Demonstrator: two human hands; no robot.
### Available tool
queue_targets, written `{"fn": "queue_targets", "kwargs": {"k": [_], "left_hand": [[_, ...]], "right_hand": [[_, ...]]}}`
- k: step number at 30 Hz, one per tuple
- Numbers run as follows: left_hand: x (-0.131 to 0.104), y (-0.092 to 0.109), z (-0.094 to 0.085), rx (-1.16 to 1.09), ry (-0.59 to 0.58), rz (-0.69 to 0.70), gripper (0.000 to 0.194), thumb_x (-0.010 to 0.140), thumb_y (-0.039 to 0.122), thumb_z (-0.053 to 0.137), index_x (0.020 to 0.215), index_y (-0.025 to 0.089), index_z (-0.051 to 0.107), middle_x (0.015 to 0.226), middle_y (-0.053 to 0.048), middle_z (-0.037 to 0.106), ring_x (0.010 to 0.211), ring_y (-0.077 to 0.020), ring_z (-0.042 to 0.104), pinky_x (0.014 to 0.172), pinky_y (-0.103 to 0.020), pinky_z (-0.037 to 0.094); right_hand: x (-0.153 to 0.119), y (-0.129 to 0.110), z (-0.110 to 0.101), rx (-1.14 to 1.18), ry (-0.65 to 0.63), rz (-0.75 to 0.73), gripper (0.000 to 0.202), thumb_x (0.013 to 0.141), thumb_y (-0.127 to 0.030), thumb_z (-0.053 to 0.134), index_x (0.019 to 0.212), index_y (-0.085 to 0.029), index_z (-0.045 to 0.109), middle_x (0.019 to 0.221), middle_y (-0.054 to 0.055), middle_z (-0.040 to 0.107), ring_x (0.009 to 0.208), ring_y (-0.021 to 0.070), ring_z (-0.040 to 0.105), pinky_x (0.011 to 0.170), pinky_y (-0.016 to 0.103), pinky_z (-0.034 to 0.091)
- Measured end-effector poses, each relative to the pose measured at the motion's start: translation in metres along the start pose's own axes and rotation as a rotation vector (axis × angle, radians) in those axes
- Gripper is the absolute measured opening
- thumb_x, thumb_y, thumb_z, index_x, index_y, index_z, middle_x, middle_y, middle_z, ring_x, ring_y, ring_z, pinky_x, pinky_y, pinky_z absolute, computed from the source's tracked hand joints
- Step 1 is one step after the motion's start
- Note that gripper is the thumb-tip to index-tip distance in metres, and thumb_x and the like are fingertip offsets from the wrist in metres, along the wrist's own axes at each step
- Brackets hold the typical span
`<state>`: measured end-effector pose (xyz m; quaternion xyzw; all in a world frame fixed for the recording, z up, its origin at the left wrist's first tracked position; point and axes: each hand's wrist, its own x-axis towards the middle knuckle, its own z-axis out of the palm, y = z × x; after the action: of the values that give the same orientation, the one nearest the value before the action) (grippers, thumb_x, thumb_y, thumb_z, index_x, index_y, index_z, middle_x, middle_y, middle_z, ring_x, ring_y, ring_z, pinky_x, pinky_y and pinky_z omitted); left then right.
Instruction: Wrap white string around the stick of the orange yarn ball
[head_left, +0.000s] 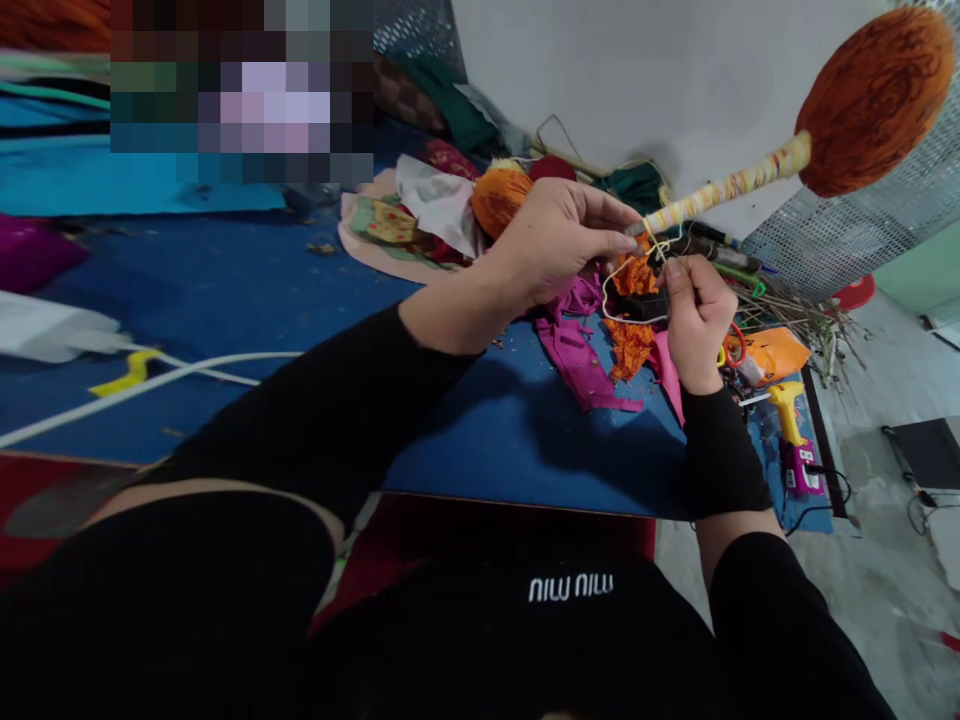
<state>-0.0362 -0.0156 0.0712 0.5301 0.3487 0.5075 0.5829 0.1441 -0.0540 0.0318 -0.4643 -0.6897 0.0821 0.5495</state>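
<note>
A stick wrapped in pale yellow, orange-flecked cloth (735, 187) slants up to the right, with a large orange cloth-covered oval head (874, 105) at its upper end. My left hand (562, 240) grips the stick's lower end between thumb and fingers. Around that end loops a thin pale yellow string (634, 321), partly tangled at the stick. Just below, my right hand (699, 315) is closed in a pinch on the string near the crossing. Under both hands lie orange crumpled cloth (631, 348) and magenta cloth strips (576, 362) on the blue table (480, 430).
Another orange rounded piece (499, 200) lies among fabrics behind my left hand. A yellow glue gun (786, 410) and a purple power strip (802, 468) sit at the right edge. Dry twigs (806, 320) stick out beyond them. A white cable (172, 370) crosses the left side.
</note>
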Motion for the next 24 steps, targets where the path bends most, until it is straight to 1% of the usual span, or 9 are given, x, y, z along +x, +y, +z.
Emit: {"fn": "queue_targets", "kwargs": {"k": [4,7,11,15,17,19,22,24], "left_hand": [[0.002,-0.004,-0.001,0.02,-0.007,0.043,0.024,0.082,-0.003,0.077,0.079,0.021,0.073,0.059,0.005,0.062,0.064,-0.0112,0.053,0.071,-0.032,0.048],[0.003,-0.006,-0.002,0.038,-0.02,0.041,0.026,0.082,-0.002,0.078,0.076,0.022,0.071,0.057,0.005,0.059,0.06,-0.0107,0.048,0.068,-0.032,0.045],[0.006,-0.012,-0.005,0.107,-0.041,0.061,0.02,0.082,0.001,0.077,0.082,0.02,0.073,0.064,0.002,0.065,0.066,-0.0141,0.058,0.075,-0.034,0.05],[0.009,-0.022,-0.006,0.207,-0.028,0.12,0.014,0.08,0.008,0.08,0.086,0.02,0.077,0.075,-0.001,0.074,0.072,-0.0175,0.065,0.076,-0.034,0.054],[0.009,-0.026,-0.006,0.247,-0.04,0.149,0.015,0.078,0.008,0.08,0.087,0.021,0.078,0.082,-0.002,0.078,0.079,-0.0197,0.07,0.079,-0.034,0.057],[0.007,-0.027,-0.004,0.271,-0.046,0.168,0.016,0.077,0.009,0.08,0.088,0.021,0.079,0.086,-0.003,0.08,0.086,-0.0217,0.072,0.084,-0.035,0.059],[0.003,-0.024,-0.002,0.293,-0.047,0.17,0.016,0.079,0.011,0.08,0.092,0.02,0.08,0.089,-0.002,0.082,0.09,-0.0218,0.072,0.088,-0.034,0.059],[0.0,-0.02,0.0,0.306,-0.046,0.166,0.016,0.08,0.01,0.078,0.094,0.018,0.081,0.091,-0.002,0.083,0.09,-0.021,0.07,0.09,-0.034,0.059]], "right_hand": [[-0.004,-0.004,0.002,-0.137,0.007,-0.152,0.054,0.112,-0.061,0.047,0.072,-0.024,0.048,0.068,-0.004,0.044,0.063,0.0117,0.045,0.065,0.03,0.048],[-0.006,-0.001,0.004,-0.185,0.002,-0.228,0.052,0.114,-0.057,0.043,0.075,-0.024,0.05,0.069,-0.004,0.044,0.062,0.0116,0.045,0.064,0.03,0.045],[-0.007,0.001,0.002,-0.293,-0.062,-0.28,0.047,0.117,-0.05,0.039,0.081,-0.023,0.054,0.074,-0.002,0.052,0.068,0.0129,0.053,0.068,0.031,0.046],[-0.001,0.003,-0.009,-0.463,-0.135,-0.338,0.04,0.118,-0.046,0.038,0.092,-0.024,0.059,0.086,0.002,0.064,0.081,0.0159,0.064,0.076,0.032,0.053],[0.003,0.004,-0.015,-0.526,-0.165,-0.336,0.037,0.118,-0.046,0.038,0.1,-0.024,0.062,0.094,0.004,0.069,0.089,0.0175,0.068,0.081,0.032,0.056],[0.006,0.006,-0.021,-0.528,-0.189,-0.317,0.036,0.117,-0.046,0.037,0.104,-0.025,0.063,0.1,0.005,0.072,0.097,0.0188,0.07,0.085,0.034,0.058],[0.009,0.005,-0.026,-0.456,-0.203,-0.253,0.036,0.117,-0.046,0.038,0.104,-0.025,0.064,0.104,0.006,0.073,0.103,0.0217,0.071,0.091,0.039,0.06],[0.009,0.002,-0.026,-0.416,-0.196,-0.207,0.035,0.115,-0.047,0.039,0.1,-0.026,0.064,0.103,0.008,0.073,0.102,0.0239,0.07,0.091,0.042,0.059]]}}
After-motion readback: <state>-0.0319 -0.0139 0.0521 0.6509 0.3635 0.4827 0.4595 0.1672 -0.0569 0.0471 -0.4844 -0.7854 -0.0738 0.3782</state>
